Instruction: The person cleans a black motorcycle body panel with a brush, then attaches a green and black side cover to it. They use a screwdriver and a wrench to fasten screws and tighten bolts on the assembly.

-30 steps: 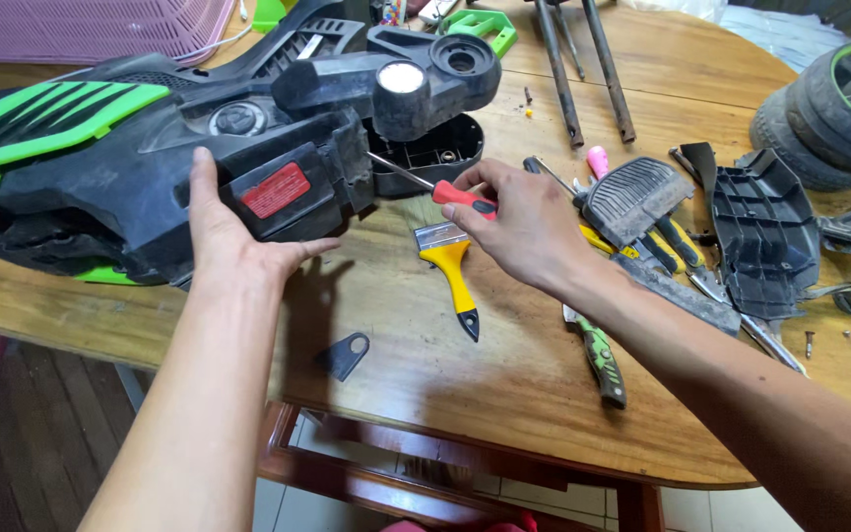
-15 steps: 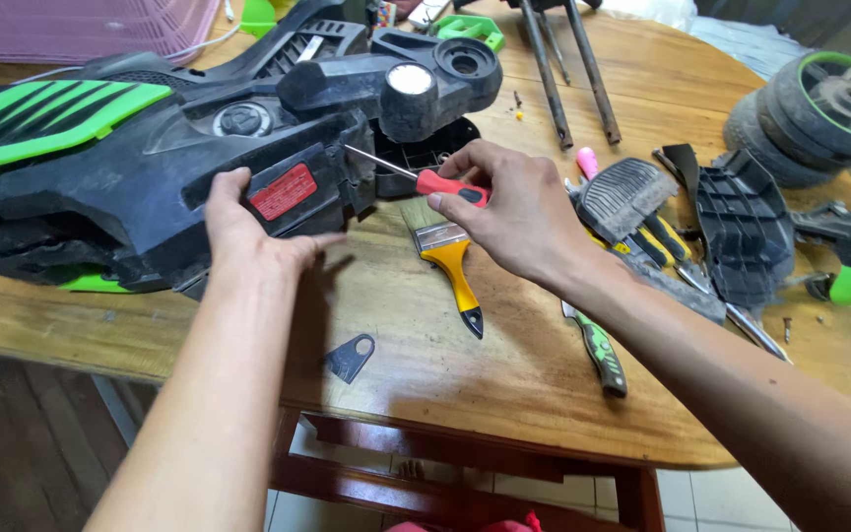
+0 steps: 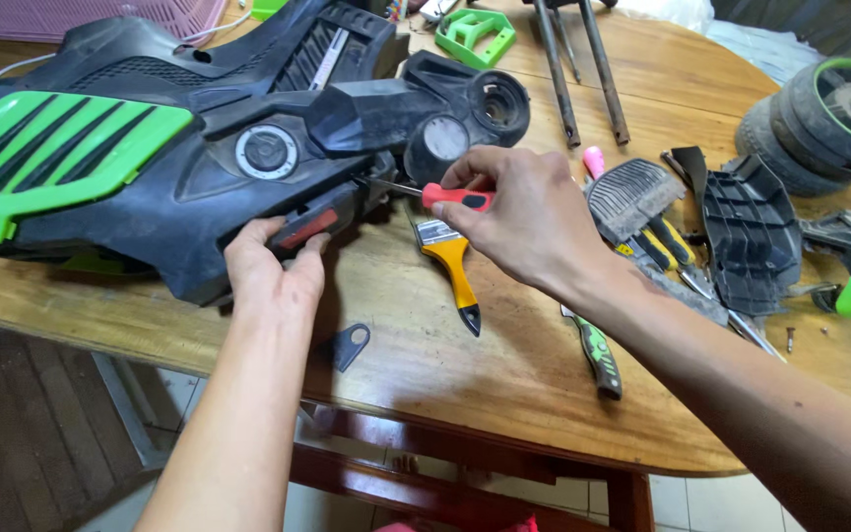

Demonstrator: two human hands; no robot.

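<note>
table (image 3: 544, 374): parts strewn | left hand (image 3: 273, 271) grips black-green housing (image 3: 179, 167) | right hand (image 3: 529, 212) grips screwdriver (image 3: 445, 195), tip in housing | teardown partial

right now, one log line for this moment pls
left hand: gripping black-and-green housing edge | right hand: holding red screwdriver, tip at housing | yellow paintbrush: lying on table

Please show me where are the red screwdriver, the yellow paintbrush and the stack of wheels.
red screwdriver (image 3: 457, 197): head view, on the red handle in the right hand.
yellow paintbrush (image 3: 453, 268): head view, on the yellow handle, lying on the table.
stack of wheels (image 3: 829, 120): head view, on the black tyre, far right.
</note>
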